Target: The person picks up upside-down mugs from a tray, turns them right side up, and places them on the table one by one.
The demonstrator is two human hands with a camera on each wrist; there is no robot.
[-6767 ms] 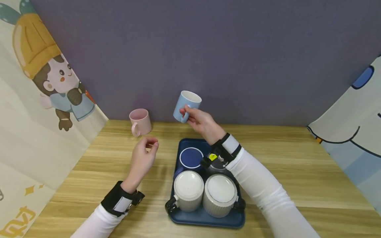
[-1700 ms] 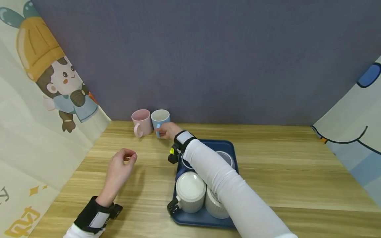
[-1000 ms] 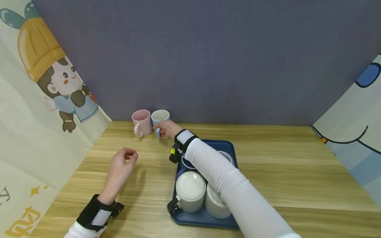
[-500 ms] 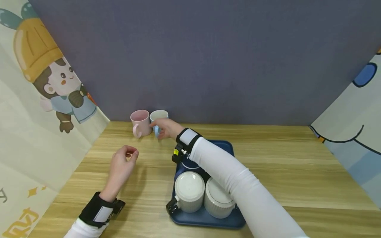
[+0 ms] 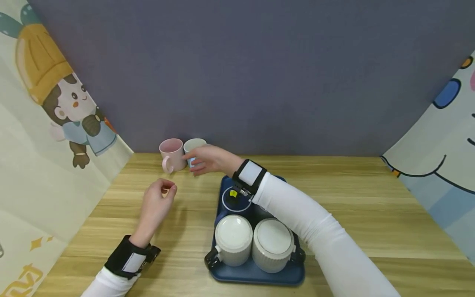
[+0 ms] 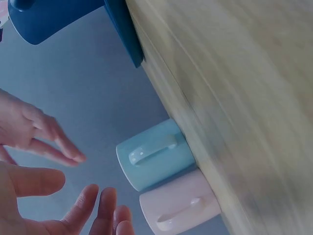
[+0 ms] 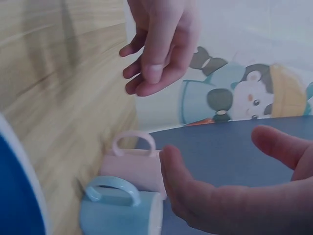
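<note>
A light blue mug (image 6: pixel 155 155) stands upright beside a pink mug (image 5: pixel 172 155) at the back of the wooden table, by the grey wall. Both handles face the front. My right hand (image 5: pixel 212 160) hovers in front of the blue mug with its fingers parted, holding nothing; in the head view it covers part of that mug. In the right wrist view a gap shows between thumb and fingers. My left hand (image 5: pixel 157 206) hangs above the table to the left, fingers loosely bent, nothing in them.
A dark blue tray (image 5: pixel 256 277) stands front and centre. On it are two upside-down ribbed white mugs (image 5: pixel 233 235) with black handles, and a dark blue mug (image 5: pixel 236 199) behind them, partly under my right wrist. Printed cloth (image 5: pixel 37 165) hangs at the left.
Earlier my right hand carried the blue mug above the tray, then set it beside the pink mug. It has since let go of the handle and drawn back rightward. The left hand lowered slightly.
</note>
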